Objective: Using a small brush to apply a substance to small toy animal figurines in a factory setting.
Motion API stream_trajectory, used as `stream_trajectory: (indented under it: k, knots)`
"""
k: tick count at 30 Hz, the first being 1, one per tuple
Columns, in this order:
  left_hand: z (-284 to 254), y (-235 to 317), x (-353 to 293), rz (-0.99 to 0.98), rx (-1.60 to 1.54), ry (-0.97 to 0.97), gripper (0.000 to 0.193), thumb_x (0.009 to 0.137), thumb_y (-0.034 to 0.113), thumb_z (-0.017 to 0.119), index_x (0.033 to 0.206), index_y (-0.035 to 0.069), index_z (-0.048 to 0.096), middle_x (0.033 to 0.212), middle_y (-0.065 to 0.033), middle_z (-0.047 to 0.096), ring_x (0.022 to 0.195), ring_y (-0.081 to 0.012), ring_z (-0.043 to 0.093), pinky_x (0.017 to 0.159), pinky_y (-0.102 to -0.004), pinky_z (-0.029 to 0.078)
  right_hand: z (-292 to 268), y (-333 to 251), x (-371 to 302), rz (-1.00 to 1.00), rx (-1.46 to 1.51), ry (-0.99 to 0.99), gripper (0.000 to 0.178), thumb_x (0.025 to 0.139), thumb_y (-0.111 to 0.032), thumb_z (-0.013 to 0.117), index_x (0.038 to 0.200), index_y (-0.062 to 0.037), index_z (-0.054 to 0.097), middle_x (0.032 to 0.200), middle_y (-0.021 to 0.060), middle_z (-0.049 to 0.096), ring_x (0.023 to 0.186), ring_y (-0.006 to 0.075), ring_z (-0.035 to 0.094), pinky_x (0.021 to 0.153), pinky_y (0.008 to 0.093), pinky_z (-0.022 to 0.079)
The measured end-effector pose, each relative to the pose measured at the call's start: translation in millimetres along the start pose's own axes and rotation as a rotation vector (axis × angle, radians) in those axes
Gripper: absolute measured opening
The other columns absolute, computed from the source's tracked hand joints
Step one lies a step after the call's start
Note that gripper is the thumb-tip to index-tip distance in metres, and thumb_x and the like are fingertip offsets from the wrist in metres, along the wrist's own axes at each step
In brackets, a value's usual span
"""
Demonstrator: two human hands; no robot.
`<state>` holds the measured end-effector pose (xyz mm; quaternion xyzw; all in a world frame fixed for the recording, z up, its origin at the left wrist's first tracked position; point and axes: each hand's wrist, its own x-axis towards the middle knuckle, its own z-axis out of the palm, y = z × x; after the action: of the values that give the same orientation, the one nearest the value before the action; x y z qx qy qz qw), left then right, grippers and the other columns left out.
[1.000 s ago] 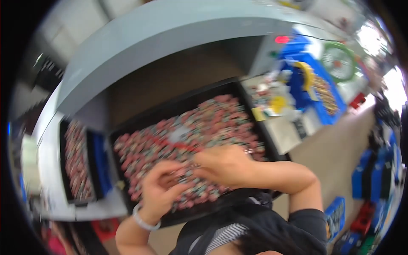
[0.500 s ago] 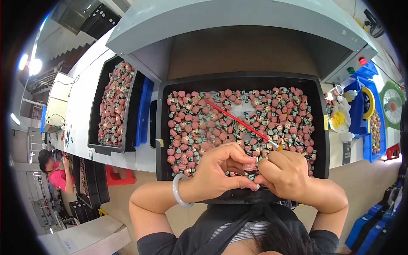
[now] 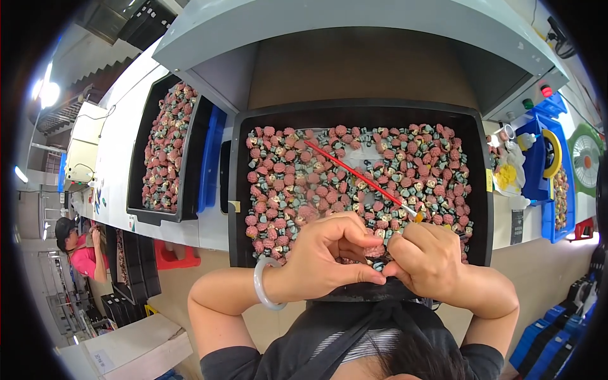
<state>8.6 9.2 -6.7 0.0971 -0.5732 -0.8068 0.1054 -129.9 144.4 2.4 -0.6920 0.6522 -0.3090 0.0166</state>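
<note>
My left hand point(image 3: 332, 252), a pale bangle on its wrist, is curled with thumb and fingers at a small figurine point(image 3: 378, 265) in pink, black and teal. My right hand point(image 3: 424, 258) has its fingers folded and meets the same piece from the other side. The fingers hide most of it. Both hands are above the near edge of a black tray point(image 3: 235, 183) full of similar pink-topped figurines point(image 3: 272, 183). A red-handled paintbrush point(image 3: 354, 174) stretches diagonally over the pile, its bristles beside my right knuckles.
A grey hood point(image 3: 361, 19) arches over the tray's far side. To the left, a second black tray point(image 3: 134, 183) holds more figurines, beside a blue bin point(image 3: 214, 164). At right stand a blue basket point(image 3: 544, 218) and a green fan point(image 3: 582, 155). A person in pink point(image 3: 85, 258) works far left.
Between my fingertips the figurine has turned: pink showed by the thumbs before, now black and teal do. My hands keep nearly the same place. The view has shifted slightly.
</note>
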Motion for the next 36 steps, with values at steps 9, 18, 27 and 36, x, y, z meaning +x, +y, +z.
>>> stream_trajectory:
  k: [9,18,27,36]
  knots:
    - [1.1,0.4,-0.4,-0.008,-0.04,-0.006,0.037,0.057,-0.009,0.075,0.088,0.0,0.059,0.088,-0.0066,0.053,0.084,-0.0113,0.054,0.074,-0.0238,0.05,-1.1,-0.4,-0.8,-0.008,0.025,-0.003,0.032,0.077,-0.034,0.056,0.075,-0.0027,0.051,0.058,0.0054,0.039,0.045,0.0203,0.045,0.039,0.0311,0.035]
    - [-2.9,3.1,3.2,0.058,0.238,0.034,0.037,0.056,-0.002,0.078,0.088,-0.002,0.061,0.083,-0.0058,0.054,0.074,-0.0096,0.056,0.066,-0.0216,0.051,-1.1,-2.1,-0.9,0.065,-0.046,-0.04,0.026,0.07,-0.028,0.063,0.077,-0.0056,0.051,0.061,0.0045,0.041,0.048,0.0201,0.046,0.041,0.0309,0.036]
    - [-3.9,8.7,3.6,0.103,0.353,0.028,0.036,0.056,0.003,0.08,0.087,-0.001,0.062,0.078,-0.0047,0.056,0.071,-0.0086,0.056,0.063,-0.0203,0.051,-0.5,-1.7,0.5,0.018,-0.052,-0.022,0.024,0.07,-0.026,0.063,0.077,-0.0058,0.051,0.061,0.0045,0.04,0.048,0.0203,0.045,0.04,0.0313,0.034]
    - [-3.3,8.9,4.2,0.093,0.374,0.024,0.035,0.055,0.003,0.08,0.086,-0.001,0.063,0.078,-0.0052,0.056,0.072,-0.0094,0.057,0.063,-0.0207,0.051,-0.9,-1.2,0.7,0.055,-0.016,-0.068,0.025,0.069,-0.025,0.063,0.072,-0.0059,0.049,0.062,0.0056,0.041,0.049,0.0216,0.046,0.042,0.0327,0.035]
